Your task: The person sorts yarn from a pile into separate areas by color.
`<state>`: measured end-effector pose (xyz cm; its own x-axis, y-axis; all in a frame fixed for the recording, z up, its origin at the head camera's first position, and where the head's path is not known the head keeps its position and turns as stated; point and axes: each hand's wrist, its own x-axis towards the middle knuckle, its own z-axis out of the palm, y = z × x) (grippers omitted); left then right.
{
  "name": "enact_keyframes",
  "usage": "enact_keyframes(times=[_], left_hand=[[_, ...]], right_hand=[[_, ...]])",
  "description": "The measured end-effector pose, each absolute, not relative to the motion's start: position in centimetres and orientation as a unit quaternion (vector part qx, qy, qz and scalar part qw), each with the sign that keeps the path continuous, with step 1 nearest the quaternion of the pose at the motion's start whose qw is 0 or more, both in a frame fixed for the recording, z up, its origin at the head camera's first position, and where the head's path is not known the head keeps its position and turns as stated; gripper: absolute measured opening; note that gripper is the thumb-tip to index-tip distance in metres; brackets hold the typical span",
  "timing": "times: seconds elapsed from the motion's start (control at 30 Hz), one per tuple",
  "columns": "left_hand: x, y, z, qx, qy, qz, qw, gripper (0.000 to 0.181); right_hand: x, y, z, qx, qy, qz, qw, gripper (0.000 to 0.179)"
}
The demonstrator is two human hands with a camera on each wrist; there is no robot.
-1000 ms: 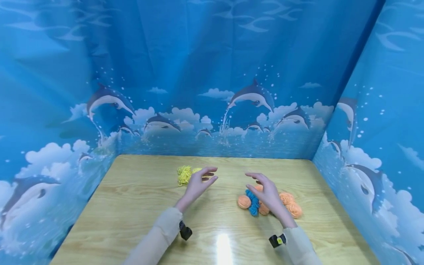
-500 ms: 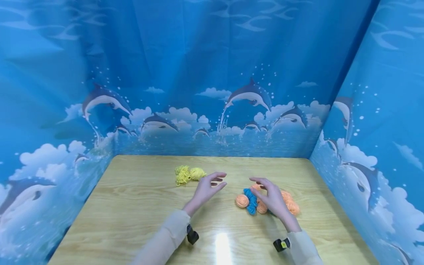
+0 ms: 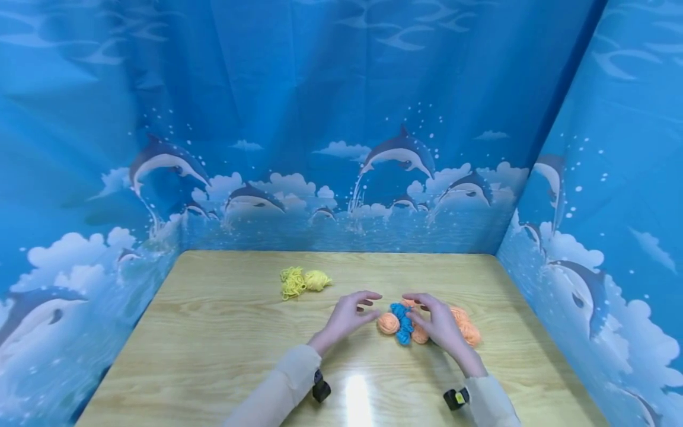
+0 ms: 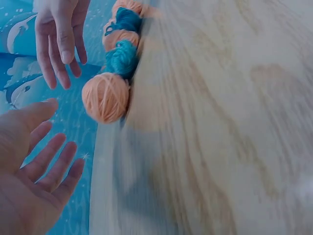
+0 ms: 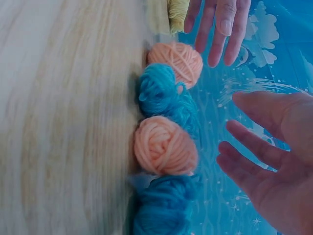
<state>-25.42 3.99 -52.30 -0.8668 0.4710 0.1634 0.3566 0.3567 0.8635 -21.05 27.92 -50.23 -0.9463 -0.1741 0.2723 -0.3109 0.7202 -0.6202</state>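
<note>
Dolphin-print curtains point(image 3: 299, 107) back the surface point(image 3: 213, 356), where an orange yarn ball point(image 3: 388, 324) sits below and between the parted, empty fingers point(image 4: 63, 159) of the left hand point(image 3: 347, 315) and right hand point(image 3: 440, 321), blue yarn point(image 3: 404, 333) beneath the latter

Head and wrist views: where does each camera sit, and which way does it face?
Head: worn on the head, facing forward and down at the table and dolphin curtain; left hand, right hand and sleeves show.
Left wrist: on the left wrist, facing the yarn row; both hands show.
Right wrist: on the right wrist, facing the same row, with yellow yarn beyond; both hands show.
Both wrist views share the orange end ball.
</note>
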Motion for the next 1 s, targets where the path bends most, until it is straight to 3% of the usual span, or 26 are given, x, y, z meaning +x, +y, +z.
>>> enact_keyframes(times=[0.5,1.0], left_hand=[[-24.9,5.7,-53.1,0.289,0.847,0.438,0.084,0.048],[-25.3,6.4,-53.7,0.323,0.865,0.381,0.055,0.048]], right_hand=[[-20.9,28.5,-51.1,0.15,-0.935,0.315,0.056,0.037],[-20.9,28.0,-51.6,0.13,-0.951,0.277,0.034,0.042]])
